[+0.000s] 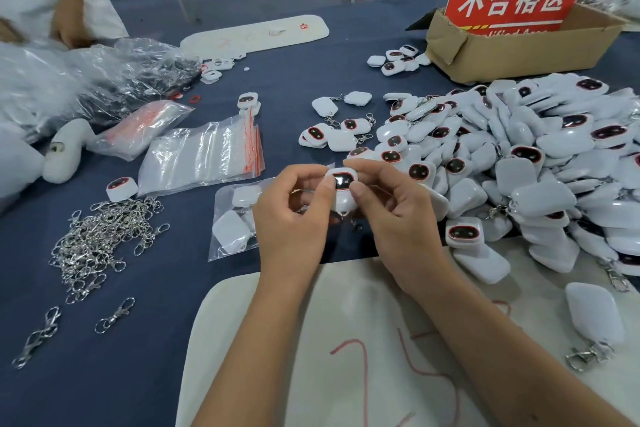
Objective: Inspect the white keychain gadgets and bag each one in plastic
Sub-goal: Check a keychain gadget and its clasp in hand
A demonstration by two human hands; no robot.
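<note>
Head view: both hands, left [291, 218] and right [391, 218], pinch white gadget [343, 189] between fingertips, above table edge.

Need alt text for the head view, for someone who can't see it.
Both hands, left hand and right hand, hold one white keychain gadget screen-up over a blue table. A big gadget pile lies right, zip bags and loose metal clasps left, a cardboard box behind.

Bright, even light falling from above, giving only soft, faint shadows under the hands [346, 218]. Glare showing on the clear plastic bags [204, 156] at left. Wide-angle bending at the edges; far background and left edge looking slightly blurred.
</note>
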